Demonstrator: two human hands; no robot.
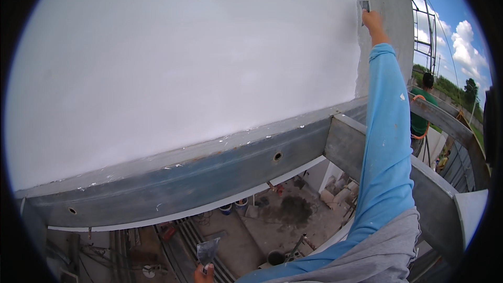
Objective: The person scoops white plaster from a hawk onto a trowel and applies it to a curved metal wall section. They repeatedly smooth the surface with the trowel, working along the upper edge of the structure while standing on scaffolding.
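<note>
High on the right, my right hand (372, 20) is closed around a putty knife (365, 6), with its blade at the wall. It works beside the ragged edge where the white skim coat (209, 63) meets bare grey plaster (386, 0). My right arm, in a light blue sleeve with white specks, stretches up to it. At the bottom of the view, my left hand (204, 273) grips a second putty knife (208, 250), whose wide blade points upward, smeared with whitish compound. Only the fingers of that hand show; the rest is cut off by the frame.
A steel beam (236, 160) with white drips runs along the wall's foot; another beam (346, 141) branches off at right. Far below lies a ground floor with buckets (241, 203), rubble (338, 194) and long metal bars. A person in green (422, 110) stands near scaffolding (425, 26).
</note>
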